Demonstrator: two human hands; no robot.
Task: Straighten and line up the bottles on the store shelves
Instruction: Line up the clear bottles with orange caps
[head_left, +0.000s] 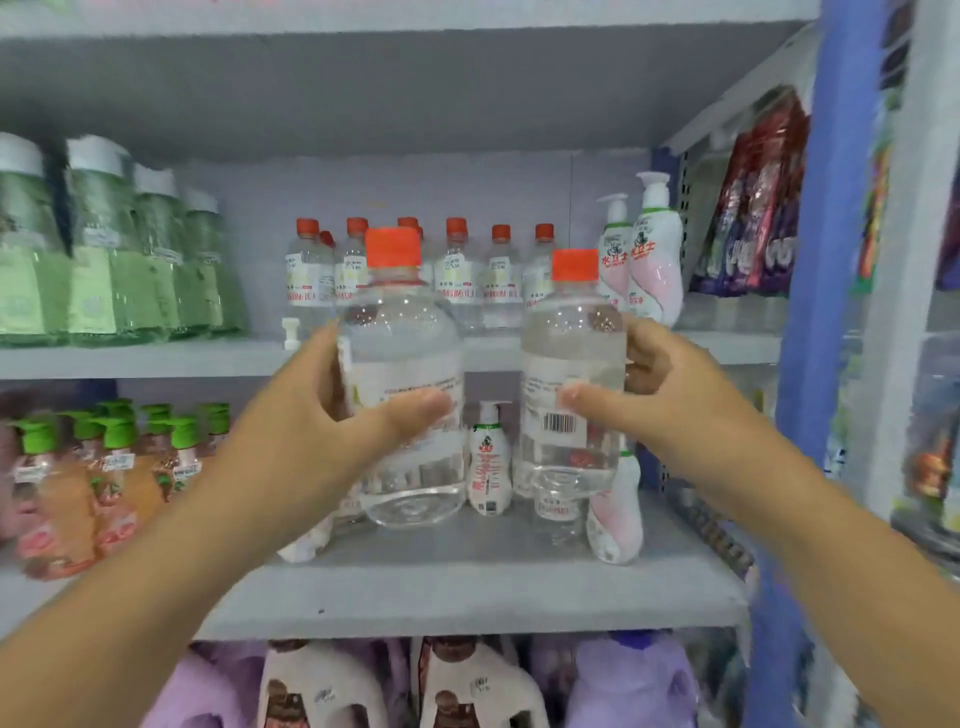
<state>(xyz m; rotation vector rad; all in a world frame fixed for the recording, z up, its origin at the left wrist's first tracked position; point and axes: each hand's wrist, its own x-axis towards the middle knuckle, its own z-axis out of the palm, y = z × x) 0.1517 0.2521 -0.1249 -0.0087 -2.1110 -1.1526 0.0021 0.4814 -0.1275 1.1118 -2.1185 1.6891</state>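
While both hands are raised in front of the shelves, I have a clear bottle in each. My left hand (332, 415) wraps the left bottle (402, 374) around its middle, thumb across the front of the white label, fingers curled behind. My right hand (649, 384) grips the right bottle (571, 379) the same way, thumb lying just above a barcode (559, 423) printed on its label. Both bottles stand upright, side by side but apart, each with an orange cap. The small print on their labels is too blurred for me to read.

Behind them, on the upper shelf (156, 358), stands a row of matching bottles (457, 270) with orange caps and white labels carrying a red line of text I cannot make out. To the right of that row are two white and pink pump bottles (649, 260) with red Chinese characters, seemingly 水卫士. Green bottles (114, 249) with white caps fill the left end.

On the middle shelf (467, 587), between my two bottles, a small white pump bottle (488, 462) shows, and another white and pink one (615, 509) leans at the right. Orange bottles (104, 467) with green caps crowd the left. Purple and white jugs (467, 686) sit on the shelf below. A blue upright post (821, 260) borders the right side.
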